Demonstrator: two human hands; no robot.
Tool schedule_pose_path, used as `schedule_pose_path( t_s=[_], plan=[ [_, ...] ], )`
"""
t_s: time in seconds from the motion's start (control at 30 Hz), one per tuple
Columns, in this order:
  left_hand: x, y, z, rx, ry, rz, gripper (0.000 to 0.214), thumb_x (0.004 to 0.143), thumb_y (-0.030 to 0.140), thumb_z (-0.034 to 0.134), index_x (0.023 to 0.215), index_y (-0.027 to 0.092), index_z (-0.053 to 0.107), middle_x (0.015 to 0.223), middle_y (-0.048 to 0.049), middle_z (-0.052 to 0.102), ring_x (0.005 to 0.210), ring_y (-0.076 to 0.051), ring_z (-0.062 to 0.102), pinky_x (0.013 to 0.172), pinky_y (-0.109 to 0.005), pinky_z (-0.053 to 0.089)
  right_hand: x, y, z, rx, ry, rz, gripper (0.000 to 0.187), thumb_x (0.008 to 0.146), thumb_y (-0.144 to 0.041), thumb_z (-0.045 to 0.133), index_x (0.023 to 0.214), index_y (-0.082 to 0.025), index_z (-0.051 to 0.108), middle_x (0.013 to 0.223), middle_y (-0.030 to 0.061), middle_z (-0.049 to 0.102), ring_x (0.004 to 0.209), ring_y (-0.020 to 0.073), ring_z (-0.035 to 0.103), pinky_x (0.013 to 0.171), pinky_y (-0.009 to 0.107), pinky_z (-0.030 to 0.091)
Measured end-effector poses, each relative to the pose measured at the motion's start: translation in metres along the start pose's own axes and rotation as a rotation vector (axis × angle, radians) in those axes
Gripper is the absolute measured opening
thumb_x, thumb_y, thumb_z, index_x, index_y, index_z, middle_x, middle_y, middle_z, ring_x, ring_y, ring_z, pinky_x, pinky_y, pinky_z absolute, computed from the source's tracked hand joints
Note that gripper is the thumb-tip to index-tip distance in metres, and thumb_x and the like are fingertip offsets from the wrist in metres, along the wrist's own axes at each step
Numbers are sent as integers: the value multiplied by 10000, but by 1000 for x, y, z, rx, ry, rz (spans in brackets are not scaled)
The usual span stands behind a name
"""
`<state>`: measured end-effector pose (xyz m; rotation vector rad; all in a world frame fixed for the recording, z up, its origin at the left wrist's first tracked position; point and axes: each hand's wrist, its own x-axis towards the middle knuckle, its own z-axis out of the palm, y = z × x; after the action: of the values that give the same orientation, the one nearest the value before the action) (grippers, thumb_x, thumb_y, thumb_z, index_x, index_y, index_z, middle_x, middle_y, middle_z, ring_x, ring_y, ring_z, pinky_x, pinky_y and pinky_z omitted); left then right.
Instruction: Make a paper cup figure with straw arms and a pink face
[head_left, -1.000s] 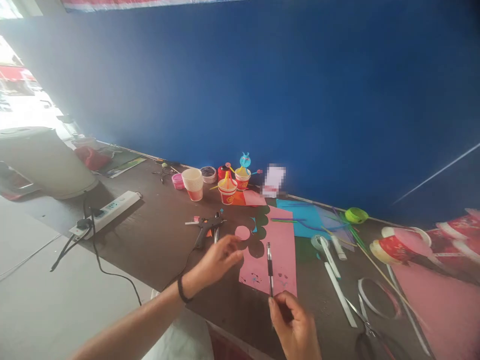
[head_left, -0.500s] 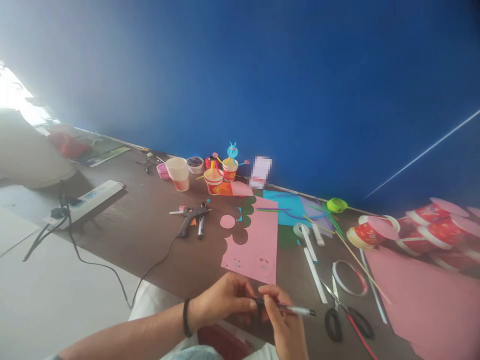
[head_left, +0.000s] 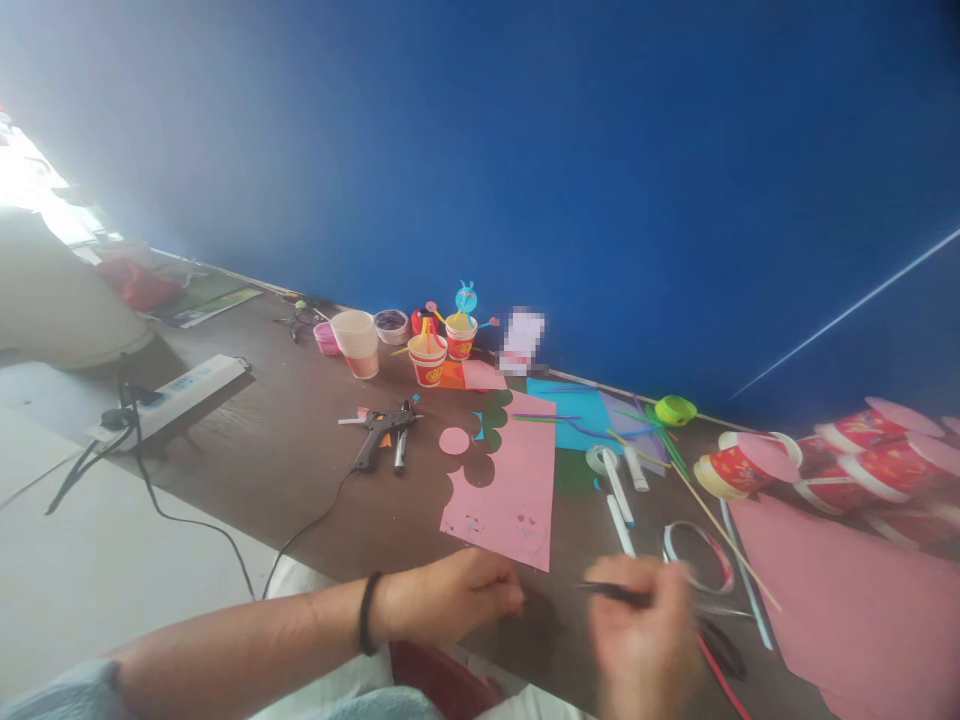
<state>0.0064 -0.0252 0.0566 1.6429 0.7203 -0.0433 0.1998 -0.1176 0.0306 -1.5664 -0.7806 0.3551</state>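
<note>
A pen point(head_left: 619, 593) with a dark front part is in my right hand point(head_left: 649, 625), its tip pointing left over the table. This hand is smeared by motion, but its fingers are closed around the pen. My left hand point(head_left: 469, 597), with a black band at the wrist, is curled near the table's front edge. Its thumb and fingers are pressed together, and whatever they may hold is hidden. Just beyond the left hand lies a pink sheet point(head_left: 517, 480) with scalloped cut-outs and small dark marks. A pink paper disc point(head_left: 454, 441) rests beside that sheet.
A glue gun point(head_left: 382, 430) trails its cord to a power strip point(head_left: 187, 395) at left. Paper cups point(head_left: 355, 345) and a cup with a blue figure point(head_left: 461, 335) stand at the back. Scissors point(head_left: 724, 650), tape point(head_left: 705, 575) and red cups point(head_left: 750, 462) lie right.
My hands have come apart. The right has moved right with the pen, now partly covering the scissors; the left stays near the front edge, its fingers more closed.
</note>
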Motion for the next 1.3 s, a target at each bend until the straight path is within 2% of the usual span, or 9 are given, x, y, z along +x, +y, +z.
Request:
schedule_pose_path(
  t_s=[0.07, 0.17, 0.3, 0.4, 0.53, 0.63, 0.8, 1.1, 1.3],
  plan=[
    [-4, -14, -5, -31, 15, -132, 292, 869, 416, 407, 879, 169, 562, 673, 26, 481, 535, -76, 398, 478, -191, 321, 23, -6, -22, -31, 69, -26, 273, 792, -447, 577, 614, -258, 494, 475, -30, 473, 435, 150, 475, 433, 269, 368],
    [-5, -28, -2, 148, 46, -49, 334, 730, 403, 636, 969, 183, 557, 741, 20, 569, 593, -93, 483, 525, -192, 373, 46, -1, -27, -59, 14, -35, 235, 803, -436, 563, 668, -246, 532, 498, -19, 506, 455, 156, 509, 452, 272, 400],
    [9, -30, 16, 575, 105, 249, 167, 798, 161, 515, 954, 193, 566, 816, 3, 629, 684, -122, 564, 634, -221, 430, 51, 20, 14, -45, -269, -21, 327, 874, -465, 445, 788, -196, 611, 572, 10, 587, 546, 168, 585, 534, 278, 477],
    [23, -27, 25, 904, 170, 476, 148, 831, 135, 442, 941, 159, 537, 892, -47, 594, 741, -160, 549, 642, -260, 436, 51, 35, 42, -36, -453, -31, 288, 839, -457, 533, 759, -190, 607, 647, 13, 615, 618, 167, 600, 582, 266, 488],
    [41, -22, 27, 1152, 220, 584, 129, 846, 199, 446, 923, 130, 522, 882, -71, 536, 744, -190, 503, 613, -294, 421, 51, 53, 56, -49, -392, -39, 369, 889, -467, 448, 657, -197, 547, 599, -2, 574, 598, 149, 576, 567, 242, 460],
    [54, -24, 28, 1209, 244, 630, 176, 832, 207, 455, 951, 103, 533, 877, -75, 522, 748, -191, 490, 632, -302, 421, 47, 63, 60, -51, -368, -34, 396, 934, -466, 327, 752, -199, 557, 582, -11, 575, 549, 142, 579, 555, 244, 460],
    [67, -36, 29, 1247, 245, 651, 224, 801, 212, 473, 965, 86, 559, 869, -95, 525, 764, -197, 484, 667, -312, 429, 42, 66, 62, -101, -443, -47, 318, 887, -454, 467, 709, -200, 535, 600, -5, 594, 590, 153, 605, 592, 242, 466],
    [66, -36, 22, 1214, 178, 631, 260, 777, 245, 516, 975, 85, 571, 904, -108, 537, 797, -197, 474, 721, -302, 439, 44, 63, 65, -182, -451, -57, 344, 915, -456, 395, 666, -223, 439, 575, -23, 539, 557, 142, 564, 560, 234, 459],
    [66, -35, 21, 1214, 162, 635, 268, 747, 247, 540, 950, 79, 590, 898, -106, 535, 813, -200, 480, 725, -298, 443, 46, 67, 66, -290, -451, -87, 365, 894, -490, 414, 677, -212, 508, 574, -9, 604, 546, 149, 605, 562, 231, 458]
  ],
)
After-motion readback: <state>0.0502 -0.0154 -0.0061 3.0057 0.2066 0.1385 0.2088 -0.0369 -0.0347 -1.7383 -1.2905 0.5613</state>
